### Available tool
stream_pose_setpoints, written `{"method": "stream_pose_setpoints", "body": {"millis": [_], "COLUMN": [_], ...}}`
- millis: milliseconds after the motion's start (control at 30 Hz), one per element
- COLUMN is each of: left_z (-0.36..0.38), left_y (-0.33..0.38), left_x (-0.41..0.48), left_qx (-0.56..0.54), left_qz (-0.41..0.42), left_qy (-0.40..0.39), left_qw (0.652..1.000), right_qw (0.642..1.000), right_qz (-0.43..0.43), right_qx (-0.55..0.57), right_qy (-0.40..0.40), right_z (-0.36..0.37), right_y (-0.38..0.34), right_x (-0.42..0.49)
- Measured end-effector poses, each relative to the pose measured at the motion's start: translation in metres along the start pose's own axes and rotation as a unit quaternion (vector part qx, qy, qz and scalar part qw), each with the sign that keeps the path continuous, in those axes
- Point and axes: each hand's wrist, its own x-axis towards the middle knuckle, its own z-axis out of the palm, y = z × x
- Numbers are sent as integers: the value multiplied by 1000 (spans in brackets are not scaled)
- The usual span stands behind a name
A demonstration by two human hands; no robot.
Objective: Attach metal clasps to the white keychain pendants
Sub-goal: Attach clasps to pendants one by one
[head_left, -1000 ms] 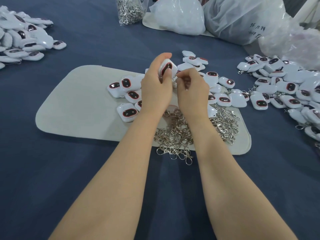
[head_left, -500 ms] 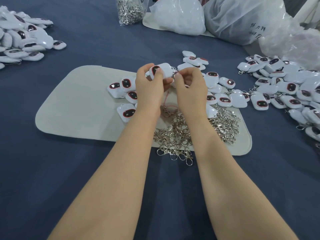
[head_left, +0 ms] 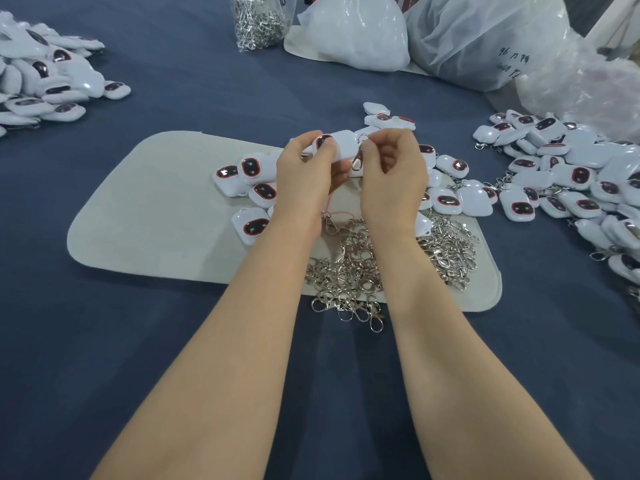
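Head view: the left hand (head_left: 304,174) grips a white rounded plastic keychain pendant with a dark oval face (head_left: 341,147), its thumb on that face, raised above the far edge of a pale grey felt mat with rounded corners (head_left: 156,220). The right hand (head_left: 391,174), fingers curled in, pinches a silver metal lobster clasp (head_left: 356,161) that touches the pendant's right end; whether it is hooked on cannot be told.

More loose white pendants (head_left: 256,188) lie on the mat around the hands. A heap of silver clasps (head_left: 349,271) covers the mat's near right part, and some spill over its near edge onto the dark blue cloth-covered table (head_left: 173,341). The mat's left half shows bare felt.

Just past the mat's right edge spreads a large pile of pendants (head_left: 571,185). Another pile (head_left: 41,81) sits well off its far left corner. Beyond the far edge stand a clear bag of clasps (head_left: 258,22) and white plastic bags (head_left: 356,32).
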Motion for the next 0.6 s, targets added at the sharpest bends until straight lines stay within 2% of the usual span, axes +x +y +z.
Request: {"method": "stream_pose_setpoints", "body": {"millis": [167, 333, 467, 600], "left_z": [0, -1, -1, -3], "left_y": [0, 1, 1, 0], "left_x": [-1, -1, -2, -1], "left_qx": [-1, -8, -10, 24], "left_qz": [18, 26, 27, 51], "left_qy": [5, -4, -8, -7], "left_qw": [1000, 1000, 1000, 998], "right_qw": [999, 999, 1000, 999], "right_qz": [-16, -1, -9, -21], "right_qx": [-32, 4, 12, -25], "right_qy": [-21, -33, -15, -9], "right_z": [1, 2, 2, -1], "right_y": [0, -3, -5, -2], "right_x": [0, 0, 0, 0]}}
